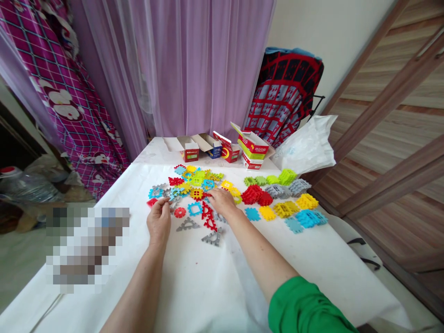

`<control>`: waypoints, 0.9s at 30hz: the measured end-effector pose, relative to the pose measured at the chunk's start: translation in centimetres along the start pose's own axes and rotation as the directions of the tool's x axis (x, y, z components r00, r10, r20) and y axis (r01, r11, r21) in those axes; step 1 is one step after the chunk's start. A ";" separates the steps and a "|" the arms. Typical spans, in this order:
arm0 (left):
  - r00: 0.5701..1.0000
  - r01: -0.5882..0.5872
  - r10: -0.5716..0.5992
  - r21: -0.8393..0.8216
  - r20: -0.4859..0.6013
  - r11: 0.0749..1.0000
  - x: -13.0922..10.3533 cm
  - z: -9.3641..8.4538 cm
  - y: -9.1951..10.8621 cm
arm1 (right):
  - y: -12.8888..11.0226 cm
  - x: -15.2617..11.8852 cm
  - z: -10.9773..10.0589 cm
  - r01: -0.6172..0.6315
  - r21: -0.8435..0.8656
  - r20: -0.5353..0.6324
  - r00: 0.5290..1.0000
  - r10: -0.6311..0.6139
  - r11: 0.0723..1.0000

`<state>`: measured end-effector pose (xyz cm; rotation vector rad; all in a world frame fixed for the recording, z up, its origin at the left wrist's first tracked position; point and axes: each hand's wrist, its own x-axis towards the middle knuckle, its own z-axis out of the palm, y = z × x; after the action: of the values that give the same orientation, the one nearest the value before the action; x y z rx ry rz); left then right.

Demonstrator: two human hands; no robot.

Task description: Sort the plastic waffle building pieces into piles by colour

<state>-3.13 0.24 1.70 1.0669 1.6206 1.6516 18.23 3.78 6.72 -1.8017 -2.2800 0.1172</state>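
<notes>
Interlocking plastic building pieces in several colours lie in a loose pile (196,179) on the white-covered table. My left hand (159,222) is at the pile's near left edge, fingers bent in against the thumb; what they hold, if anything, I cannot make out. Close by are a red round piece (180,212) and a grey triangular piece (188,225). My right hand (222,201) reaches into the pile's right side, its fingertips closed at a red piece (207,194), partly hidden. Below it lie red triangular pieces (210,224), a blue square frame (194,209) and another grey triangle (212,237).
Right of the pile stand sorted groups: red pieces (252,194), yellow pieces (285,209), blue pieces (311,218), grey pieces (299,187) and green pieces (287,176). Open small boxes (191,155) and a white bag (305,145) stand at the back. A blurred patch covers the table's left side.
</notes>
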 end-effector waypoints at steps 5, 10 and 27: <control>1.000 0.001 -0.001 -0.003 -0.002 1.000 0.0 0.0 0.0 | 1.8 -1.6 -0.2 -0.145 0.228 -0.166 0.968 0.186 0.963; 1.000 0.022 -0.021 -0.026 0.008 0.999 -0.3 0.2 0.6 | 5.1 -5.0 1.0 -0.178 0.640 -0.041 0.963 0.265 0.747; 1.000 0.018 -0.018 -0.018 0.001 1.000 -0.3 0.1 0.3 | 4.0 -12.1 2.0 -0.240 0.141 -0.278 0.921 0.271 0.960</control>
<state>-2.84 -0.02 1.98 1.0409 1.6074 1.6509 24.19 -6.77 2.41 -1.9091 -1.7967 0.0090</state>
